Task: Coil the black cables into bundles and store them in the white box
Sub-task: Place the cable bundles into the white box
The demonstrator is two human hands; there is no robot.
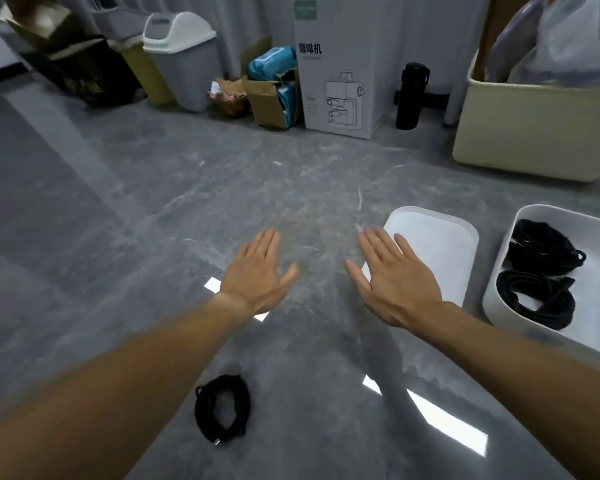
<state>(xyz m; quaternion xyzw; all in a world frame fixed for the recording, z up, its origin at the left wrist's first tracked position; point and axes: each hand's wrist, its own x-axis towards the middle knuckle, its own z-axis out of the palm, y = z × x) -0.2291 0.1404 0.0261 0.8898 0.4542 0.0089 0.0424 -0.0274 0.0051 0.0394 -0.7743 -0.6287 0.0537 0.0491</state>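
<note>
The glossy grey marble-patterned floor (153,188) carries 1 coiled black cable bundle (222,408) near the bottom edge, a flat white rectangular plastic lid (440,244), a white plastic box (499,292) beside it, and a cream tub (534,133) farther back.

Two bare forearms come in from the bottom edge, no sleeves showing on either one. The left hand (257,271) wears no glove, ring or watch, and the right hand (392,282) is just as bare. Nothing sits at either wrist; the fingernails look short and plain.
</note>
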